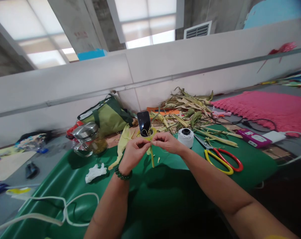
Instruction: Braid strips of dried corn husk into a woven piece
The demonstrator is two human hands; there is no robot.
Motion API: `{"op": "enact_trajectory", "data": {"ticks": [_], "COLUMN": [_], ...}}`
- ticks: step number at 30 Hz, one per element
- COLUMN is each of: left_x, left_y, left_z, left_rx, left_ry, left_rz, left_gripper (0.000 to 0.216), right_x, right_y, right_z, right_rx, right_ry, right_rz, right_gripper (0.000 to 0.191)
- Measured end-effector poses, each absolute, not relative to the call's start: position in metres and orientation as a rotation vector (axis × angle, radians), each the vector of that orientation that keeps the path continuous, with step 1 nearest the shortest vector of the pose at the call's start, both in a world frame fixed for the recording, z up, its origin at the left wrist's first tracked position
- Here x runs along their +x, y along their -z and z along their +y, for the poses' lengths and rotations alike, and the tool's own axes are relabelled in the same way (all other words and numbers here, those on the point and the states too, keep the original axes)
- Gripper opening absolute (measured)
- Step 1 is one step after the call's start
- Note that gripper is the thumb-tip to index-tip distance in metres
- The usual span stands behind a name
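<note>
My left hand (135,152), with a dark green bead bracelet on its wrist, pinches its thumb and fingers together over the green mat. Its fingertips almost meet those of my right hand (168,143), which is closed in a pinch too. Between them is a narrow yellow-green corn husk strip (152,158), its lower end hanging below the fingers. Fine strands stick up above the fingertips. A broad pale corn husk (123,144) lies left of my left hand. Close to my right wrist stands a white spool of thread (185,137).
Scissors (216,156) with red and yellow handles lie at right. A phone (144,122) stands upright behind my hands, before a heap of dried husks (187,103). At left are a glass jar (87,137), crumpled tissue (96,173), a green bag (110,114) and a white cable (65,209).
</note>
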State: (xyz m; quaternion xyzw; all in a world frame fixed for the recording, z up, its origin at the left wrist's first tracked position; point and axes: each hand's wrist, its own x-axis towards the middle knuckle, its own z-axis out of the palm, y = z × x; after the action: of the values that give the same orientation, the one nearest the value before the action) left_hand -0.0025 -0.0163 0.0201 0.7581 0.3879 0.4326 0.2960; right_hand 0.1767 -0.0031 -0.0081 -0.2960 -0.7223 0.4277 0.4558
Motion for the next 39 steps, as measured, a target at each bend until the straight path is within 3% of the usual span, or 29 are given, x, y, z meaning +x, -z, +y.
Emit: {"op": "enact_trajectory", "data": {"ticks": [10,19,29,35,39], "left_x": [-0.007,-0.033,-0.019,-0.021,-0.023], "left_y": [-0.021,-0.029,-0.025,-0.017,-0.018], "left_z": [-0.012,-0.005,-0.011,-0.003,-0.002], "left_rx": [1.974,2.118,1.787,1.789,1.824], "left_ry": [-1.129,-0.785,-0.995,-1.028,-1.005], "left_rz": [1.119,1.086,0.739,0.877,0.877], "left_gripper": [0.013,0.017,0.023,0.023,0.024], "right_x": [0.180,0.190,0.179,0.184,0.184], "right_y": [0.005,0.012,0.025,0.018,0.018], "right_z": [-0.002,0.014,0.021,0.014,0.013], "right_rx": [-0.838,-1.004,-1.022,-1.035,-1.065], "right_ry": [-1.058,-1.026,-0.931,-0.639,-0.614], "right_rz": [-1.752,-1.779,-1.732,-1.676,-1.642], "right_gripper": [0.027,0.018,0.019,0.019,0.020]}}
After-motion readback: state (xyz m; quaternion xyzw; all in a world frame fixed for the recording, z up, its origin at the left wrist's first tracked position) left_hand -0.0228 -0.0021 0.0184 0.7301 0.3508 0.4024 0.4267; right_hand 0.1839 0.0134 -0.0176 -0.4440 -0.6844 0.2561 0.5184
